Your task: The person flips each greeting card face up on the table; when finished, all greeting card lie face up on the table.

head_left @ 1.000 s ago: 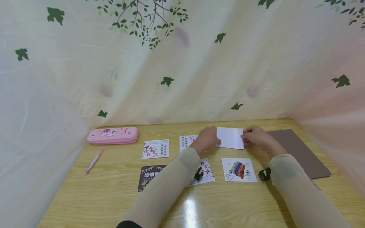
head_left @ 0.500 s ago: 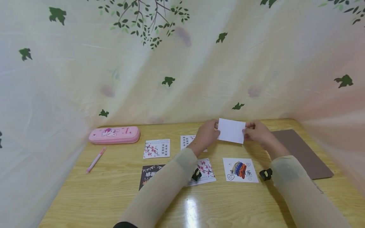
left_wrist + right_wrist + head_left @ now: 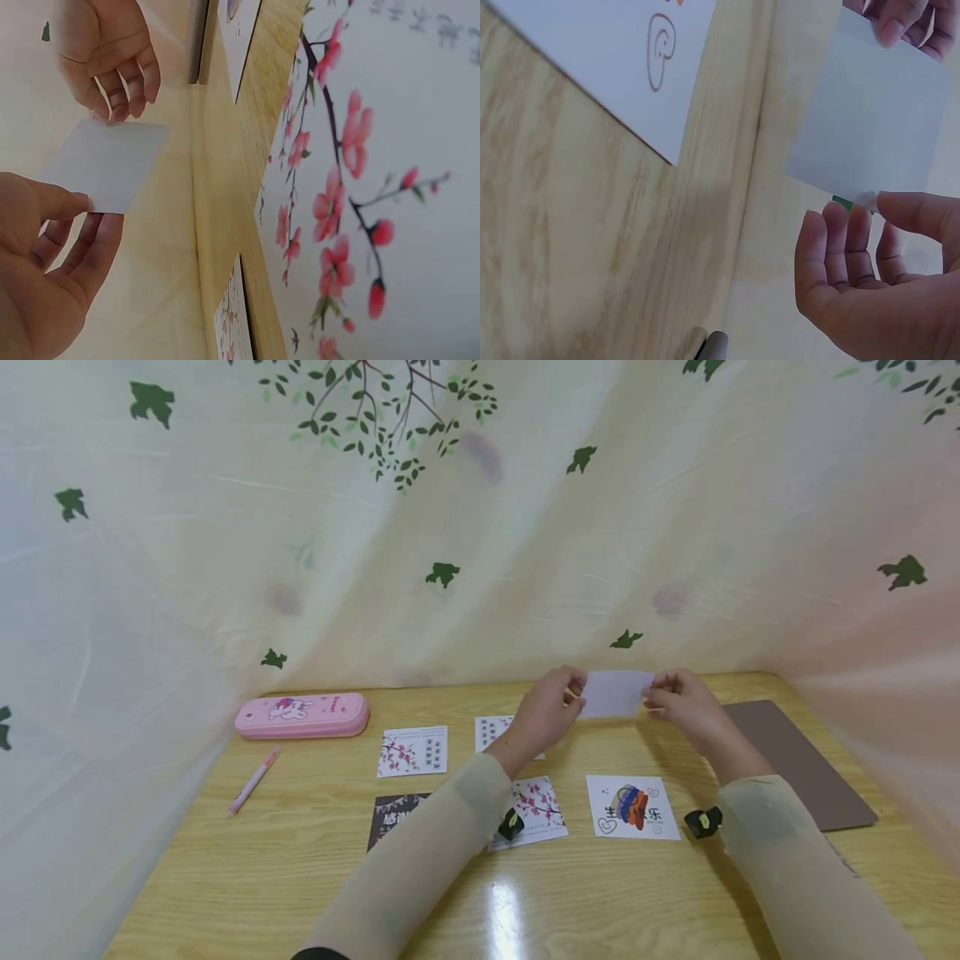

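Observation:
Between the two hands a blank white card [image 3: 618, 694] is held up above the far part of the table. My left hand [image 3: 550, 710] pinches its left edge, thumb on the near face and fingers behind, as the left wrist view shows on the card [image 3: 109, 165]. My right hand [image 3: 686, 712] pinches the opposite edge; in the right wrist view its thumb lies on the card [image 3: 870, 112] with the fingers behind. The card's far side is hidden. Below lie a card with a colourful drawing [image 3: 632, 807] and a blossom card [image 3: 542, 810], the latter partly behind the left sleeve.
A dark card [image 3: 393, 817] and two more blossom cards, one at the left [image 3: 412, 752] and one near my left hand [image 3: 491, 732], lie on the table. A pink pencil case [image 3: 302, 716] and a pen [image 3: 252, 782] are at left, a brown board [image 3: 798, 768] at right.
Both hands have raised the white card off the table and a little to the right. Its face has tilted, looking shorter and darker now. The other things stay in place.

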`<state>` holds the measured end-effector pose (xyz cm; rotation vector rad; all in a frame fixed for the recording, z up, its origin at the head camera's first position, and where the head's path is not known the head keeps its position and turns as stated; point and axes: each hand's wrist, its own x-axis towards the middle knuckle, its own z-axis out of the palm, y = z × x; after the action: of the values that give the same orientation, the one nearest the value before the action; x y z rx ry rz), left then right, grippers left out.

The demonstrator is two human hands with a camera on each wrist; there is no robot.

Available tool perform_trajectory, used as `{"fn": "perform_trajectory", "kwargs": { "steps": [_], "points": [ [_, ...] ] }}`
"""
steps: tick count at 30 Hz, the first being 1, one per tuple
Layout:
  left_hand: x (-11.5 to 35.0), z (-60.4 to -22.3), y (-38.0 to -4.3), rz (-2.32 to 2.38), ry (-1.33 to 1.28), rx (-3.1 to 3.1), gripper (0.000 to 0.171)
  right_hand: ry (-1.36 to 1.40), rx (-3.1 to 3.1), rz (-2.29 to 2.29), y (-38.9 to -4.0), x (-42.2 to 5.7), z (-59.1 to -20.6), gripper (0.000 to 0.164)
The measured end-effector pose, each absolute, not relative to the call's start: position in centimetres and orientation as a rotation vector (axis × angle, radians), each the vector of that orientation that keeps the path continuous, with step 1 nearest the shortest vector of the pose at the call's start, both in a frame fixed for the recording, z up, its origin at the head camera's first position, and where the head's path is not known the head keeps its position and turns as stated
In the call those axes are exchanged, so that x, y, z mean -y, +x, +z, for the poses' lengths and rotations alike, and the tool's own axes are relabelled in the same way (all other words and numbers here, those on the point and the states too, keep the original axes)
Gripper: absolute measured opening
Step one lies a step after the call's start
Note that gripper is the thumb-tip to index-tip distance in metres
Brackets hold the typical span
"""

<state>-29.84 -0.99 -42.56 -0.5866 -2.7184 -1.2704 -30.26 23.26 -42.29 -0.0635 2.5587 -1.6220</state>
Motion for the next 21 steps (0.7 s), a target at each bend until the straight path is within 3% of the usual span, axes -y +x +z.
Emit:
{"fn": "perform_trajectory", "kwargs": {
  "steps": [13,19,21],
  "points": [
    [1.7,-42.3,-29.3,-0.997,-0.741,2.641,0.026,0.065,-2.427,-1.802,-30.3,-23.3,-42.5,0.057],
    [2.1,-41.9,-28.9,-0.821,-0.84,2.506,0.025,0.174,-1.888,-2.181,-30.3,-23.9,-42.0,0.024],
    [2.2,-41.9,-28.8,-0.791,-0.856,2.472,0.024,0.147,-1.807,-2.192,-30.3,-24.1,-41.9,0.025]
  ]
}}
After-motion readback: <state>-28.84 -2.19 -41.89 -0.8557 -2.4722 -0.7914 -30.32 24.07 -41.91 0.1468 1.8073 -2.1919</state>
